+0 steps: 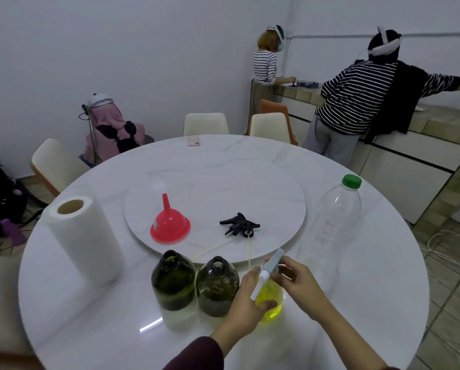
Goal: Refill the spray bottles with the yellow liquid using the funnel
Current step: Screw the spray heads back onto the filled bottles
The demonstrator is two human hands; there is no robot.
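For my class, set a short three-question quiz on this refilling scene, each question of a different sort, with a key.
1. True or false: the red funnel sits in the neck of a dark bottle.
2. Which thing do both hands hold? A) the paper towel roll B) the yellow bottle C) the clear bottle
3. Fill in: the black spray heads lie on the round ____ in the middle of the table.

Key
1. False: it stands upside down on the turntable, apart from both dark bottles.
2. B: left hand at its body, right hand at its top.
3. turntable
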